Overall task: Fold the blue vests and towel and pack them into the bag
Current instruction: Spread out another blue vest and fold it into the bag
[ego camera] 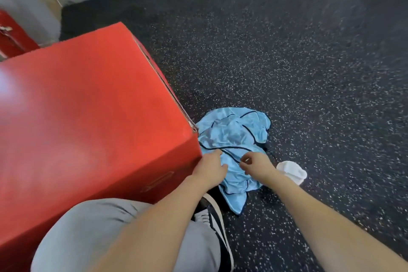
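A crumpled heap of light blue vests (231, 134) with dark trim lies on the speckled black floor, against the corner of a red box. My left hand (209, 166) rests on the heap's near left part, fingers curled into the fabric. My right hand (256, 164) is on the heap's near right part, thumb and fingers pinching the cloth. A small white rolled towel (292, 171) lies on the floor just right of my right wrist. No bag is in view.
A large red box (88, 121) stands to the left, touching the heap. My grey-trousered knee (114, 234) and black-and-white shoe (217, 225) are below the hands. A second red object (13, 37) and a grey wall are at the far left. Speckled floor (309, 73) spreads to the right.
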Demonstrator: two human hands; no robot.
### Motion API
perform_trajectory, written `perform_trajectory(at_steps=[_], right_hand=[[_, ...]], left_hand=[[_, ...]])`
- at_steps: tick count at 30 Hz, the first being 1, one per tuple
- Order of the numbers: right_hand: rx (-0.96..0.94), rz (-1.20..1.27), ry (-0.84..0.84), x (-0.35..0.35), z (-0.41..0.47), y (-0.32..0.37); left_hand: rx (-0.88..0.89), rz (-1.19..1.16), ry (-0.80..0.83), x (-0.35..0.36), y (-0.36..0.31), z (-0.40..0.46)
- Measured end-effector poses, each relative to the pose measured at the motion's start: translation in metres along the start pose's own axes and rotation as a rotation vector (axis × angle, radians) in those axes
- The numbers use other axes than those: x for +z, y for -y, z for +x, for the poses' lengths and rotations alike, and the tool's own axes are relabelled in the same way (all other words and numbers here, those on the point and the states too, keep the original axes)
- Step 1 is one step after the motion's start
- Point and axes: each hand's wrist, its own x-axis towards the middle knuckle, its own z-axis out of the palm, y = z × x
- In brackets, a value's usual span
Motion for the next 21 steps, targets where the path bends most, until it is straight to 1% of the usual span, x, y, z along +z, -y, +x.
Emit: perform_trajectory(at_steps=[3, 8, 11, 14, 21], right_hand=[[0.032, 0.037, -0.001, 0.005, 0.03, -0.011], [0.048, -0.029, -0.015, 0.013, 0.079, -0.03], [0.021, -0.072, -0.039, 0.018, 0.101, -0.039], [-0.004, -0.136, -0.029, 0.022, 0.118, -0.04], [0.036, -0.229, -0.014, 0.029, 0.127, -0.04]], left_hand=[[-0.001, 0.009, 0.029, 0.015, 0.002, 0.028], [-0.005, 0.033, 0.06, 0.037, 0.008, 0.066], [-0.023, 0.039, 0.082, 0.045, 0.012, 0.082], [-0.023, 0.048, 0.087, 0.051, 0.016, 0.093], [-0.026, 0.01, 0.038, 0.053, 0.018, 0.102]])
